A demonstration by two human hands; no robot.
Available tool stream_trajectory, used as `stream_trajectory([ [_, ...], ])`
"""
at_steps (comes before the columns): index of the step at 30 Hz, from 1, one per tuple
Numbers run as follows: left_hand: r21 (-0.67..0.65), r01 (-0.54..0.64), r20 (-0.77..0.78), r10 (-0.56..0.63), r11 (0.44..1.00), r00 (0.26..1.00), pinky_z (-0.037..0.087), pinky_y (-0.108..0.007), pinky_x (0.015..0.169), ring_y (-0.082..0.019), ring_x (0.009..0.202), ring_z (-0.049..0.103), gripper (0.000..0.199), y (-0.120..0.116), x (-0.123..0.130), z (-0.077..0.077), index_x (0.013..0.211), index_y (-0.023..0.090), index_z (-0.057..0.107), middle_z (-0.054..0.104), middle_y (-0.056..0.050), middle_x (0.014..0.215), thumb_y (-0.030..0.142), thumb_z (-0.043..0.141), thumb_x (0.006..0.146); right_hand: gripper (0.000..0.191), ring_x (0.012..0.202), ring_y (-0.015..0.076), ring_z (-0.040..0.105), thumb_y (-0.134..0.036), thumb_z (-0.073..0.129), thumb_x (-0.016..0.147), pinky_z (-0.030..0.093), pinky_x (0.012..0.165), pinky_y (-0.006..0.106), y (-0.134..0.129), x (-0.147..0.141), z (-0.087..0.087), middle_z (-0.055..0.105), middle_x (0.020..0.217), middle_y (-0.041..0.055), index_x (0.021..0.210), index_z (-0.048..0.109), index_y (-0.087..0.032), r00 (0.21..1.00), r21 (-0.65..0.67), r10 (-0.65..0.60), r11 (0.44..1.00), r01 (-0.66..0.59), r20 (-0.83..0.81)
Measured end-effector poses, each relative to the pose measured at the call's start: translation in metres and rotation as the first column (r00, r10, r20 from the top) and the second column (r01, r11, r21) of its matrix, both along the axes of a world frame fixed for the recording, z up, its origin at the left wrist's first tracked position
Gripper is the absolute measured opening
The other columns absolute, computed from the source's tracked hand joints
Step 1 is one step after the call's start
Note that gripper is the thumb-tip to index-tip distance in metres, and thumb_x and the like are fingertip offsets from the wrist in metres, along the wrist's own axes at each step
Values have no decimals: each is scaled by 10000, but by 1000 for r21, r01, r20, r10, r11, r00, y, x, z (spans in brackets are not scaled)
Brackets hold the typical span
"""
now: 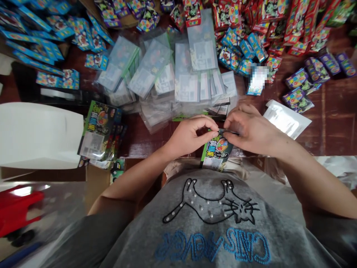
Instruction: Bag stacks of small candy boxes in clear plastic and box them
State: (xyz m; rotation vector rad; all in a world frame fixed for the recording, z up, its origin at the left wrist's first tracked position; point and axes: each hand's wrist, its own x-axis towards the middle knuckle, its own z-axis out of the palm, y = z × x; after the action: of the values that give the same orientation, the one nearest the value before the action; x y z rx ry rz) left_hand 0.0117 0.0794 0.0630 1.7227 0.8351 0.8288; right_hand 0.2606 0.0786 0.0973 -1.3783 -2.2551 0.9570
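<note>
At the table's front edge, a black and green printed packet (216, 149) with a white label hangs upright between my hands. My left hand (193, 134) pinches its top edge, thumb and index finger together. On the right, my right hand (245, 128) grips the same top edge with thumb and fingers, close beside the left fingertips. Beyond the hands lie overlapping clear plastic sleeves (152, 69) with green edges and white labels. A stack of similar black and green packets (99, 130) rests left of my left hand.
Small blue boxes (82, 33) lie at the back left, red boxes (273, 15) at the back right, and purple boxes (299, 87) at the right. A white pouch (287, 119) sits beyond my right forearm. A white tray (41, 136) stands at the left.
</note>
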Motion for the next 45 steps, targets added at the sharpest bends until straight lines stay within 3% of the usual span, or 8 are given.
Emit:
stream_trajectory([
  [8,59,-46,-35,48,997,998,622,-384,1023,-210,1109,787,130,-17,-6,-1,1139,219,764,818,-85,1166,240,684,1039,181,961,326,750,-410,660,1032,606,835,557,-9,10,-11,777,1077,56,1191,741,-382,992,257,115,961,-99,-48],
  [13,298,-360,-337,450,884,827,465,-605,1280,-419,1608,457,945,-52,-19,8,1651,211,456,341,-233,1791,542,883,876,183,811,315,787,-537,767,960,629,736,544,38,-53,-21,841,1012,70,1075,806,-400,962,119,-104,983,138,-254],
  [17,516,-465,-491,694,719,527,379,-709,1283,-524,1636,341,1019,-58,-94,23,1712,208,371,200,-249,1833,401,886,855,400,884,257,800,-590,800,927,678,848,475,64,-151,-17,827,1072,71,1185,773,-286,822,-57,-105,994,89,-560],
  [22,551,-505,-547,745,664,383,353,-725,1286,-534,1568,416,1049,-42,-216,31,1664,266,485,384,-204,1749,242,904,703,878,1427,385,620,-706,795,883,521,1188,657,96,-175,-34,591,1597,179,1589,504,-273,858,268,95,962,51,-505],
  [29,652,-211,-574,656,728,490,435,-655,1246,-483,1546,478,905,-57,-169,42,1661,339,480,338,-177,1780,221,837,837,276,1256,289,711,-402,648,1060,589,1123,510,57,-174,3,753,1308,118,1294,715,-272,854,334,162,942,15,-495],
  [37,689,-134,-539,626,713,564,494,-583,1235,-436,1597,452,924,-55,-154,31,1681,324,377,302,-202,1779,202,813,876,362,996,183,779,-496,724,1025,637,952,351,60,-164,1,815,1160,57,1288,726,-248,786,-55,97,985,-164,-610],
  [41,734,-99,-481,617,672,623,502,-579,1238,-428,1590,469,977,-60,-152,33,1690,349,313,308,-201,1768,236,840,876,531,763,130,689,-717,773,901,606,650,250,54,-170,5,738,905,6,1087,726,-222,740,-410,-36,850,-330,-671],
  [45,761,-79,-453,615,643,645,534,-582,1207,-424,1557,513,1015,-68,-156,38,1672,374,334,342,-184,1761,209,877,830,512,668,103,595,-733,727,918,580,580,228,43,-183,10,617,755,-31,855,676,-227,710,-508,-39,727,-463,-703],
])
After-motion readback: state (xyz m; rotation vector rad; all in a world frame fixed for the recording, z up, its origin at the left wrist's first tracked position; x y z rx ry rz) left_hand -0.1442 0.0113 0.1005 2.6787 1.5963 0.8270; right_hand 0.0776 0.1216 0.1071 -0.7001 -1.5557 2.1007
